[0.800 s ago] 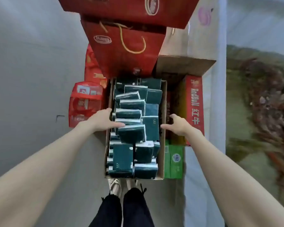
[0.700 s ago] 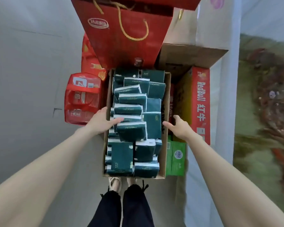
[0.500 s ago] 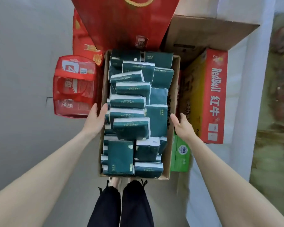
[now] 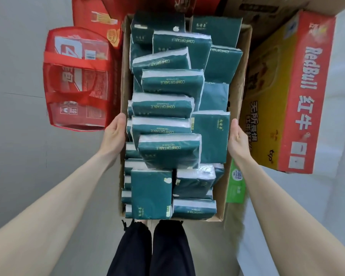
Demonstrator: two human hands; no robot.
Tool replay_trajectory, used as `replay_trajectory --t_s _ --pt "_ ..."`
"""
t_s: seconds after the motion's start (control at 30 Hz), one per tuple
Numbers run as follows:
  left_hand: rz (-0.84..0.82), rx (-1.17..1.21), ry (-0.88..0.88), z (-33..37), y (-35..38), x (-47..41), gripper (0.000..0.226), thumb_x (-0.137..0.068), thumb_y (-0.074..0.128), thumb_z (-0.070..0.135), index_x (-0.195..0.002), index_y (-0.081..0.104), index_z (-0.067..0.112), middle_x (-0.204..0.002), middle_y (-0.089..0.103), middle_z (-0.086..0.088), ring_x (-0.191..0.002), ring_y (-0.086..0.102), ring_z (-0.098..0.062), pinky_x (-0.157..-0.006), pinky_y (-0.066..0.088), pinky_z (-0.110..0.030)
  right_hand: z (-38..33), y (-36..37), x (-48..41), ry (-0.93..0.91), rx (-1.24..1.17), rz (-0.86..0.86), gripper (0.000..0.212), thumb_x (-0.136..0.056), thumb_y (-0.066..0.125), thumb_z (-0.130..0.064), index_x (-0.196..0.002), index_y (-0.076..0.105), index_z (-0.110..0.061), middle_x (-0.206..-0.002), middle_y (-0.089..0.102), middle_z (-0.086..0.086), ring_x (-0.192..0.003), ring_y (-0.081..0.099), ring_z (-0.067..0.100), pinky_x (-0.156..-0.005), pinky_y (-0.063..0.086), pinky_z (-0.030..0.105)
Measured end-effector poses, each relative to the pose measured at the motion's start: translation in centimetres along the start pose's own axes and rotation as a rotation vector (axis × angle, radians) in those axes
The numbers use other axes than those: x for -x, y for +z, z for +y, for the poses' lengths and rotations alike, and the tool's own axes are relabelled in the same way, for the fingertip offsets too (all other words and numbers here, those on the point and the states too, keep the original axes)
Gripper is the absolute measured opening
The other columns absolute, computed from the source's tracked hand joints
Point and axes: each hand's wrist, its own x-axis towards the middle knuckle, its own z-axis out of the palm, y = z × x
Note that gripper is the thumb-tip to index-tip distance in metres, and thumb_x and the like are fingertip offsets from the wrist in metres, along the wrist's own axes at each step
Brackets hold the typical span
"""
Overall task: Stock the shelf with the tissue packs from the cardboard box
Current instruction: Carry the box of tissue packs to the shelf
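Cardboard box (image 4: 236,100) of likely soft, light tissue packs (image 4: 168,153): left hand (image 4: 116,134) and right hand (image 4: 236,140) press sidewalls, fingers straight; support base.

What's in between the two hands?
The cardboard box full of dark green tissue packs sits between the left hand and right hand, in the head view.

This looks like a shop's stock corner, or possibly a storeroom behind one. Bulk retail goods crowd round an open brown cardboard box (image 4: 238,92) crammed with identical dark green plastic-wrapped tissue packs (image 4: 167,152) (all one brand). Right of the box are a red and yellow RedBull drinks carton (image 4: 299,92) and a green wrapped pack (image 4: 236,184). Left of it is a red see-through carry bag of printed goods (image 4: 76,80), and beyond it a red printed gift box (image 4: 96,16).
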Motion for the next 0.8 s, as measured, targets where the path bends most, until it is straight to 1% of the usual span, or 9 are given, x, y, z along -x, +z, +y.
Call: replay_trajectory --t_s 0.1,0.23,0.3,0.37,0.47,0.57,0.67,0.73,0.8 --pt "0.005 0.027 0.022 -0.3 0.0 -0.1 0.04 -0.1 0.04 0.038 -0.088 0.054 0.003 -0.088 0.051 -0.003 -0.084 0.046 -0.012 -0.08 0.042 -0.036 0.2 0.4 0.0 0.013 -0.028 0.04 0.102 -0.069 0.018 -0.089 -0.137 0.048 -0.019 -0.139 0.053 0.002 -0.129 0.048 0.021 -0.109 0.038 0.047" --pt "0.049 0.067 0.035 0.2 0.0 0.1 0.047 -0.101 0.038 0.036 -0.086 0.052 -0.006 -0.085 0.049 -0.006 -0.079 0.041 -0.017 -0.072 0.037 -0.034 0.6 0.6 -0.4 0.021 -0.021 0.075 0.109 -0.063 0.017 -0.095 -0.134 0.051 -0.021 -0.135 0.056 0.001 -0.126 0.051 0.021 -0.107 0.04 0.047" --pt "0.055 0.082 0.046 0.3 -0.1 0.2 0.05 -0.099 0.039 0.039 -0.083 0.05 -0.006 -0.084 0.047 -0.006 -0.078 0.039 -0.019 -0.071 0.034 -0.035 0.7 0.7 -0.5 0.02 -0.009 0.085 0.1 -0.071 0.017 -0.09 -0.132 0.053 -0.019 -0.133 0.058 0.002 -0.124 0.052 0.022 -0.106 0.041 0.048" --pt "0.061 0.08 0.052 0.2 -0.2 0.2 0.053 -0.095 0.041 0.045 -0.082 0.049 -0.006 -0.083 0.047 -0.005 -0.077 0.039 -0.02 -0.069 0.034 -0.036 0.6 0.8 -0.5 0.021 0.008 0.098 0.082 -0.083 0.019 -0.079 -0.12 0.059 -0.017 -0.128 0.061 0.005 -0.12 0.054 0.024 -0.105 0.042 0.049" --pt "0.084 0.085 0.066 0.5 -0.1 0.3 0.048 -0.1 0.041 0.034 -0.079 0.047 -0.009 -0.079 0.045 -0.007 -0.073 0.035 -0.02 -0.065 0.029 -0.035 0.3 0.9 -0.4 0.007 0.023 0.12 0.062 -0.09 0.022 -0.07 -0.104 0.058 -0.022 -0.12 0.064 0.006 -0.115 0.057 0.025 -0.103 0.043 0.048" --pt "0.107 0.101 0.078 0.4 -0.2 0.3 0.046 -0.101 0.043 0.029 -0.076 0.045 -0.01 -0.075 0.041 -0.007 -0.07 0.032 -0.022 -0.062 0.026 -0.035 0.3 0.7 -0.3 -0.002 0.008 0.141 0.064 -0.095 0.024 -0.063 -0.104 0.062 -0.012 -0.116 0.066 0.008 -0.113 0.058 0.026 -0.102 0.044 0.047" --pt "0.09 0.119 0.066 -0.4 -0.9 0.4 0.052 -0.096 0.046 0.04 -0.077 0.044 -0.009 -0.076 0.043 -0.007 -0.071 0.034 -0.023 -0.064 0.027 -0.038 0.8 0.6 0.2 -0.011 0.003 0.159 0.05 -0.097 0.028 -0.058 -0.08 0.056 -0.02 -0.106 0.067 0.008 -0.104 0.06 0.023 -0.097 0.046 0.045" --pt "0.076 0.133 0.055 -0.7 -1.5 0.9 0.058 -0.089 0.048 0.048 -0.079 0.045 -0.009 -0.078 0.045 -0.007 -0.072 0.036 -0.023 -0.065 0.029 -0.039 1.1 0.4 0.9 -0.024 0.0 0.17 0.043 -0.098 0.029 -0.055 -0.072 0.05 -0.028 -0.104 0.067 0.007 -0.099 0.059 0.021 -0.089 0.045 0.038" --pt "0.083 0.145 0.06 -0.9 -1.9 1.9 0.054 -0.092 0.048 0.043 -0.077 0.047 -0.009 -0.078 0.044 -0.007 -0.073 0.035 -0.023 -0.066 0.028 -0.039 1.3 0.1 1.8 -0.035 -0.005 0.185 0.049 -0.099 0.03 -0.052 -0.067 0.046 -0.018 -0.089 0.062 0.009 -0.084 0.055 0.02 -0.077 0.04 0.032"
